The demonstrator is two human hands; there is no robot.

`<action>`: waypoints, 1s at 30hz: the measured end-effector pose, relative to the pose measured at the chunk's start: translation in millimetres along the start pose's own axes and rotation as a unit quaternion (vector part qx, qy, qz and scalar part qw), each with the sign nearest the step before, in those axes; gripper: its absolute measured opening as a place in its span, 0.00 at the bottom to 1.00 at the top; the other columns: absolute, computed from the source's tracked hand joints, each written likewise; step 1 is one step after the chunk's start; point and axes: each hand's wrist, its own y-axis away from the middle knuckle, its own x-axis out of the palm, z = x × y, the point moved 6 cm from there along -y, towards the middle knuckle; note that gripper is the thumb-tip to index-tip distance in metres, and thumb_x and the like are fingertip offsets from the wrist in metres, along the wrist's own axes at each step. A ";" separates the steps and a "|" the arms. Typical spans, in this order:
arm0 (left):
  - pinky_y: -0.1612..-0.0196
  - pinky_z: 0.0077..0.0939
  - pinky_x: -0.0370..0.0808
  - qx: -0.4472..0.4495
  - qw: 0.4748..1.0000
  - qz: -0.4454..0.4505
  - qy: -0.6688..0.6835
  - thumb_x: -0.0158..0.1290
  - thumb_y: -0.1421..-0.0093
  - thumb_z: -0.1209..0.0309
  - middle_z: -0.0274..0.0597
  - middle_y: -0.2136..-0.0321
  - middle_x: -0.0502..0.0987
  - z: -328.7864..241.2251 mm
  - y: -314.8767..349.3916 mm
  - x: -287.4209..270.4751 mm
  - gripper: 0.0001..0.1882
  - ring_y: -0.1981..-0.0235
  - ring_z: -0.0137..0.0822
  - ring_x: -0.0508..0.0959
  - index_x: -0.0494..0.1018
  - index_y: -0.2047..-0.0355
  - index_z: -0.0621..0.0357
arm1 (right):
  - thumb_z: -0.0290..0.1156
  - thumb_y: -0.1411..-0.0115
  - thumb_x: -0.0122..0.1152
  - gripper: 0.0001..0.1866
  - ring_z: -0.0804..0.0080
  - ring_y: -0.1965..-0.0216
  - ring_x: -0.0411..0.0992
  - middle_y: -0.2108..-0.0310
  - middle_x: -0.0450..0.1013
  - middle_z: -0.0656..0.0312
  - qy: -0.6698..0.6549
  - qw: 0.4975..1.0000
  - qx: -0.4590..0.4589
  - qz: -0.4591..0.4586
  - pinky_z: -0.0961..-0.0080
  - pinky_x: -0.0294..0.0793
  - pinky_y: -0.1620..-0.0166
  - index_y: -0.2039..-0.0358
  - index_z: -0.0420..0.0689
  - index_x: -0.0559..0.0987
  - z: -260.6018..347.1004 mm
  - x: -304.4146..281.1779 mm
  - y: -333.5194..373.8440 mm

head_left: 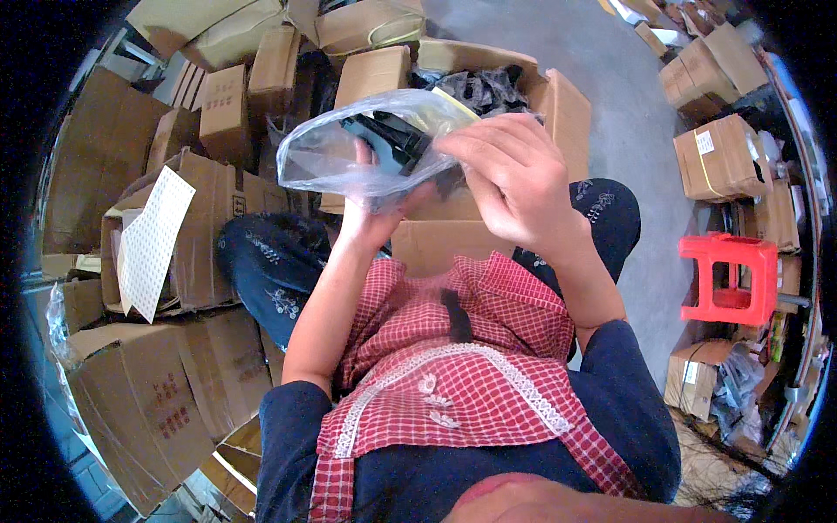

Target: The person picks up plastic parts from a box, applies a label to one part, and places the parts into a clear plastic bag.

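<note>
A clear plastic bag (307, 166) is held up in front of me, its wide mouth toward the left. Inside it lies a black, glossy moulded part (397, 144); its exact kind cannot be made out. My left hand (373, 222) supports the bag from below, closed around it, with some fingers hidden behind the film. My right hand (523, 179) is closed at the bag's right end, its fingertips pinching the film. Beside those fingertips a pale yellow strip (455, 102) sticks out at the bag's far edge.
An open carton (568, 122) with dark plastic-wrapped pieces (488, 90) stands just beyond my hands. Another carton (436, 248) sits between my knees. Stacked boxes (139, 392) crowd the left, with a dotted label sheet (157, 240). A red plastic stool (728, 277) and boxes (719, 157) line the right.
</note>
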 end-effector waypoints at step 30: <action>0.40 0.48 0.67 0.042 0.995 0.090 0.032 0.42 0.36 0.41 0.43 0.45 0.71 -19.5 15.1 -12.3 0.33 0.44 0.45 0.71 0.65 0.41 0.51 | 0.25 0.60 0.60 0.22 0.76 0.75 0.69 0.83 0.71 0.69 -0.022 0.990 -0.103 0.091 0.59 0.62 0.40 0.60 0.42 0.83 66.9 21.4 -1.0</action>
